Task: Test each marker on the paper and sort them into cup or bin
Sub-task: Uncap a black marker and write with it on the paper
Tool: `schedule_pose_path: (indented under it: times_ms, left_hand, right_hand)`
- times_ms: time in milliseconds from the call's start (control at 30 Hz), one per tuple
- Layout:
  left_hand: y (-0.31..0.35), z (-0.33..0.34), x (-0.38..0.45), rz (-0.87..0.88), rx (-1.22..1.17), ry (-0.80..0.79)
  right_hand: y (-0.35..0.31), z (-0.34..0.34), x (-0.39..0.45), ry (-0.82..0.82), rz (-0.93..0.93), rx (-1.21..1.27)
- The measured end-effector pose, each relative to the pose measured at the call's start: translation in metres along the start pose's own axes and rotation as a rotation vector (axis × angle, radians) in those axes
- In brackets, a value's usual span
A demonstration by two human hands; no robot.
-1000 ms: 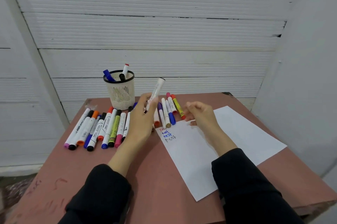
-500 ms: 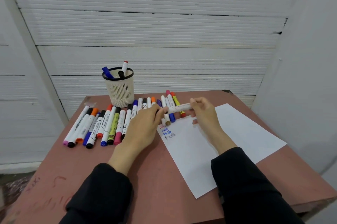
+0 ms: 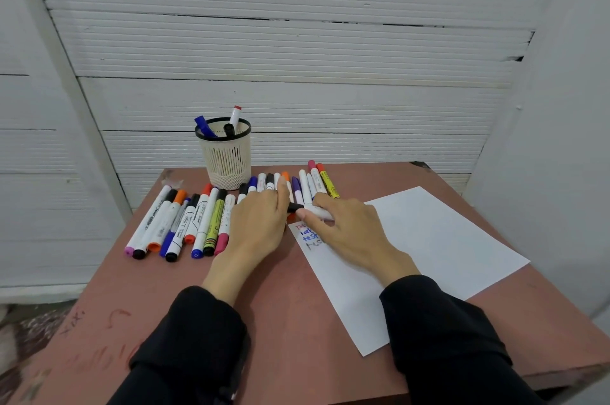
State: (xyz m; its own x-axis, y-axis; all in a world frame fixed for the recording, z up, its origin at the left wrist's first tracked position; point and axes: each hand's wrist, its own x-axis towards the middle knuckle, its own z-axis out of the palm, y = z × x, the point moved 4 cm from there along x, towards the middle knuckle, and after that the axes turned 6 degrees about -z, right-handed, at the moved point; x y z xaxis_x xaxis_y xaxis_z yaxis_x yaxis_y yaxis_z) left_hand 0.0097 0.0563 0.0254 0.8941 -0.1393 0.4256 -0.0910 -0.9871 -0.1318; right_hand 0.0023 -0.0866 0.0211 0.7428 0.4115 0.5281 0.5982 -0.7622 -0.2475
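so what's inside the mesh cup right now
Three markers poke above the rim of the mesh cup: a blue-capped marker leaning left, a black-capped one, and a white marker with a red end. The mesh wall hides their lower ends and anything lying deeper.

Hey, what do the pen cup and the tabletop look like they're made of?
Pen cup: probably cream plastic or coated metal mesh with a black rim; slotted walls show light through. Tabletop: matte reddish-brown painted or laminated board, likely wood; scuffs and scribbles show.
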Motion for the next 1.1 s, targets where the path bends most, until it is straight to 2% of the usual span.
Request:
schedule_pose_path:
  times_ms: [200, 267, 333, 367, 400, 433, 467, 533, 667, 800, 1000, 1100]
  left_hand:
    - [0.0, -0.001, 0.001, -0.001, -0.004, 0.039]
    - [-0.002, -0.004, 0.0, 0.038, -0.032, 0.144]
    - [-0.002, -0.005, 0.0, 0.061, -0.258, 0.222]
    - [-0.008, -0.008, 0.001, 0.015, -0.467, 0.282]
    - [-0.017, -0.006, 0.003, -0.115, -0.711, 0.268]
    - [-0.02, 0.0, 0.005, -0.218, -0.937, 0.182]
    - [-0.023, 0.005, 0.005, -0.285, -1.068, 0.105]
    - [-0.023, 0.004, 0.004, -0.327, -1.163, 0.043]
    - [-0.022, 0.011, 0.005, -0.338, -1.155, -0.046]
    - [-0.02, 0.007, 0.004, -0.311, -1.066, -0.037]
    - [-0.018, 0.01, 0.002, -0.224, -0.783, -0.034]
    - [-0.018, 0.012, 0.003, -0.209, -0.711, -0.02]
  right_hand:
    - [0.007, 0.001, 0.0, -0.103, 0.148, 0.076]
    - [0.006, -0.001, -0.001, -0.143, 0.205, 0.129]
    - [0.008, -0.003, -0.004, -0.168, 0.273, 0.204]
    - [0.012, -0.004, -0.005, -0.17, 0.326, 0.253]
    - [0.018, -0.005, -0.007, -0.165, 0.39, 0.297]
    - [0.025, -0.005, -0.009, -0.16, 0.455, 0.327]
    - [0.032, -0.006, -0.01, -0.151, 0.506, 0.333]
    - [0.045, -0.007, -0.012, -0.111, 0.578, 0.323]
    - [0.058, -0.005, -0.012, -0.065, 0.65, 0.396]
    - [0.061, -0.006, -0.012, -0.046, 0.668, 0.466]
    - [0.049, -0.012, -0.007, 0.012, 0.546, 0.674]
    - [0.036, -0.018, -0.004, 0.069, 0.566, 0.928]
